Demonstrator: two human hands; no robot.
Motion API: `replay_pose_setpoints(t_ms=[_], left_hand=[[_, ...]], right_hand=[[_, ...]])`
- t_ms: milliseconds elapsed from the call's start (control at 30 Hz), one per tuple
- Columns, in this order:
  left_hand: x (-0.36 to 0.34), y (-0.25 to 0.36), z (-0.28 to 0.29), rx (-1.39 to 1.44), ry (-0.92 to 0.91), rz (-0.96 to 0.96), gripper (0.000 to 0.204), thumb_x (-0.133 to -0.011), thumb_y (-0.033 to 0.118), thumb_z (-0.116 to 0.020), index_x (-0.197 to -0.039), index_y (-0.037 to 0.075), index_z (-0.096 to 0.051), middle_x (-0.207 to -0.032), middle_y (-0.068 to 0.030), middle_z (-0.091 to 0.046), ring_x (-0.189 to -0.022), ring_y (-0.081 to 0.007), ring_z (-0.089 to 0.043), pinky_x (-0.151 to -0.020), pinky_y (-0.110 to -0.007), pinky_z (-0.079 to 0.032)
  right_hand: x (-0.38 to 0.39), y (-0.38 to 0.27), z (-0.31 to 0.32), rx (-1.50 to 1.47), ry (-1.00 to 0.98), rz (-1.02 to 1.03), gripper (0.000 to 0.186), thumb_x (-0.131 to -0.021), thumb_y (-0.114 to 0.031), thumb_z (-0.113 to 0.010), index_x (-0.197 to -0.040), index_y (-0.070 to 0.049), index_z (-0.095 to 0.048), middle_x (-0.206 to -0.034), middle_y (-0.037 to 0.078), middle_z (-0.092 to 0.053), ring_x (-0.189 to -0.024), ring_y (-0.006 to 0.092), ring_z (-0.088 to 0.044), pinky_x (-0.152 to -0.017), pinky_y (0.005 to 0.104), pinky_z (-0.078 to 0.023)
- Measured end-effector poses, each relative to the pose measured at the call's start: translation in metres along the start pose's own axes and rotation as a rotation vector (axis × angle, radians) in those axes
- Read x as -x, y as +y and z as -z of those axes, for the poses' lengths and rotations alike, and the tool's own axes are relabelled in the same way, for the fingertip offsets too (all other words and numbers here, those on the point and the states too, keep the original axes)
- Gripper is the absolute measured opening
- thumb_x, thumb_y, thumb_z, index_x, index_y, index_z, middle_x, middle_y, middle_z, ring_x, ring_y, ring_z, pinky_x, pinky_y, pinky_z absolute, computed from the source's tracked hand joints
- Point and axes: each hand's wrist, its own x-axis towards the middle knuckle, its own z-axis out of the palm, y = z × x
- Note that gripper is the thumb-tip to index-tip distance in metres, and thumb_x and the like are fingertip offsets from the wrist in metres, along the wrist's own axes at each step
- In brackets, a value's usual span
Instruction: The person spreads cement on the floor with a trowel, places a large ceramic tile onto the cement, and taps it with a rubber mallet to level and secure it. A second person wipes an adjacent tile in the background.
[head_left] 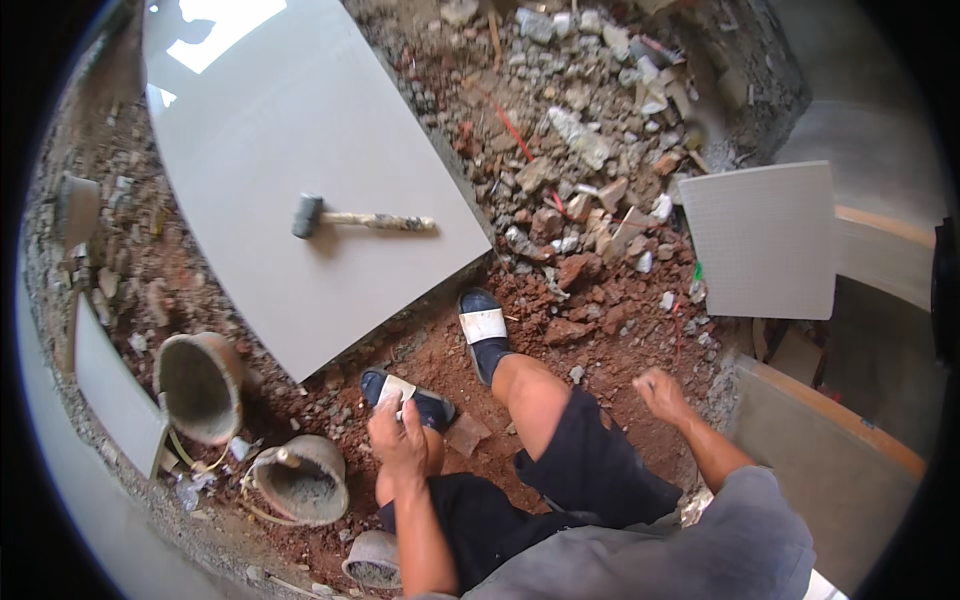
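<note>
My left hand (398, 438) hangs over my left knee and sandal, thumb a little apart from loosely bent fingers, with nothing seen in it. Off to the right, my right hand (664, 394) is curled into a loose fist above the red soil, and no object shows in it. A mallet (372, 221) with a dark head and a worn, pale handle lies on a large glossy light-grey tile (270, 150) ahead of me. Neither hand touches the mallet or the tile.
Mortar buckets stand at left: one tilted (203, 388), one holding grey mix (300, 482), another (373, 560) near my leg. Broken rubble (580, 140) covers the ground beyond the tile. A smaller tile (762, 240) leans at right, near wood-edged boards (825, 470).
</note>
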Motion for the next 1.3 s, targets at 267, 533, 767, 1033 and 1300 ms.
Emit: replay_pose_setpoints(t_ms=[267, 533, 767, 1033, 1300], left_hand=[[0.161, 0.082, 0.125, 0.084, 0.152, 0.276, 0.029, -0.094, 0.020, -0.059, -0.109, -0.005, -0.063, -0.105, -0.0195, -0.066, -0.099, -0.0330, -0.063, -0.090, -0.040, -0.047], [0.341, 0.074, 0.347, -0.322, -0.453, 0.399, 0.042, -0.095, 0.036, -0.056, -0.107, -0.003, -0.064, -0.101, -0.0220, -0.065, -0.097, -0.0310, -0.064, -0.084, -0.045, -0.049], [0.181, 0.122, 0.378, -0.516, -0.363, -0.141, 0.042, -0.096, 0.036, -0.054, -0.106, -0.003, -0.064, -0.101, -0.0227, -0.065, -0.097, -0.0325, -0.064, -0.084, -0.046, -0.049], [0.088, 0.369, 0.248, -0.448, -0.223, -0.806, 0.043, -0.096, 0.037, -0.052, -0.106, -0.004, -0.064, -0.102, -0.0235, -0.065, -0.097, -0.0341, -0.064, -0.085, -0.047, -0.049], [0.367, 0.446, 0.025, -0.334, -0.632, -1.166, 0.044, -0.096, 0.037, -0.051, -0.105, -0.004, -0.064, -0.103, -0.0243, -0.065, -0.097, -0.0358, -0.063, -0.085, -0.048, -0.049]], right_hand=[[0.222, 0.039, 0.109, -0.207, 0.021, -0.306, 0.041, -0.092, -0.038, -0.057, -0.088, 0.002, -0.068, -0.093, 0.026, -0.067, -0.091, 0.0423, -0.063, -0.079, 0.0479, -0.048], [0.367, 0.108, -0.072, -0.460, 0.201, -0.626, 0.039, -0.091, -0.035, -0.059, -0.099, 0.002, -0.068, -0.101, 0.024, -0.067, -0.096, 0.0391, -0.064, -0.083, 0.0459, -0.048], [0.518, 0.079, -0.302, -0.820, 0.089, -0.674, 0.035, -0.093, -0.033, -0.055, -0.098, -0.002, -0.070, -0.098, 0.024, -0.067, -0.088, 0.0359, -0.065, -0.078, 0.0435, -0.048], [0.647, 0.042, -0.425, -0.581, -0.102, -0.745, 0.044, -0.100, -0.036, -0.045, -0.096, 0.001, -0.069, -0.096, 0.025, -0.066, -0.087, 0.0413, -0.066, -0.075, 0.0490, -0.052], [0.751, 0.066, -0.541, -1.202, 0.197, -1.082, 0.054, -0.097, -0.045, -0.043, -0.097, 0.002, -0.068, -0.099, 0.026, -0.067, -0.092, 0.0469, -0.063, -0.085, 0.0509, -0.049]])
